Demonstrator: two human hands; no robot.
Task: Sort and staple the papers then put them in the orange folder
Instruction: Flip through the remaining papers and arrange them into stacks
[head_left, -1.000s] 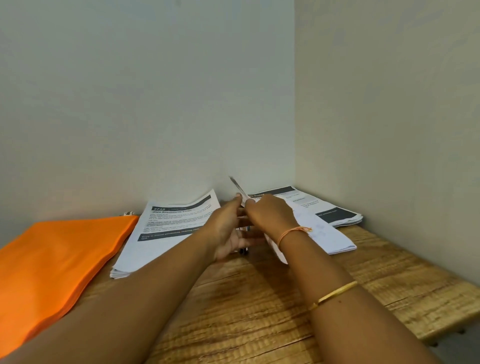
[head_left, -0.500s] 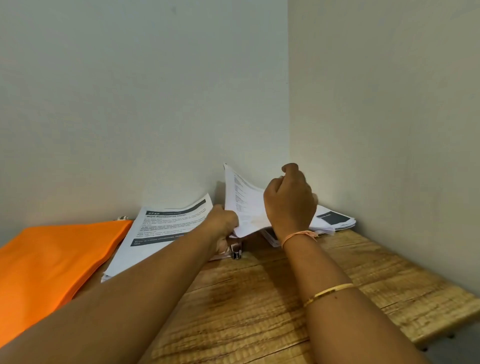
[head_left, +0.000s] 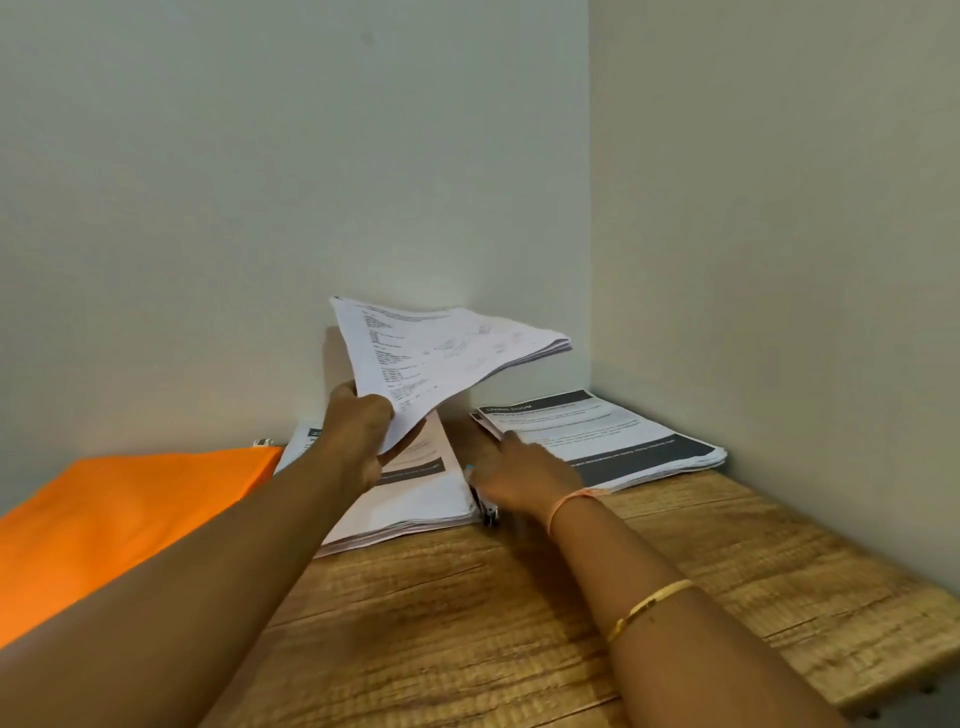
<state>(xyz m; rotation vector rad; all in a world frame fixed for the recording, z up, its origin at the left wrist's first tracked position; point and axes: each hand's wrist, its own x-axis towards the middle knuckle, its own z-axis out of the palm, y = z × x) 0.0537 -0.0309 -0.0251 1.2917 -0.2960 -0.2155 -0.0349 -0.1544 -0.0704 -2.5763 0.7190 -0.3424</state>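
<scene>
My left hand (head_left: 361, 439) pinches the near corner of a set of printed papers (head_left: 441, 353) and holds it up in the air in front of the wall. Under it lies a paper stack (head_left: 415, 499) on the wooden table (head_left: 493, 623). My right hand (head_left: 519, 473) rests low on the table between that stack and a second stack (head_left: 613, 436) with a dark header, its fingers touching the second stack's near corner. A stapler (head_left: 488, 512) shows partly below my right hand. The orange folder (head_left: 114, 514) lies flat at the left.
Two walls meet in a corner right behind the stacks. The table's right edge (head_left: 883, 691) runs close to the right wall. A small white thing (head_left: 264, 442) peeks out behind the folder.
My right hand has let go of the papers and dropped to the table by the right stack. My left hand now holds the papers alone, raised higher.
</scene>
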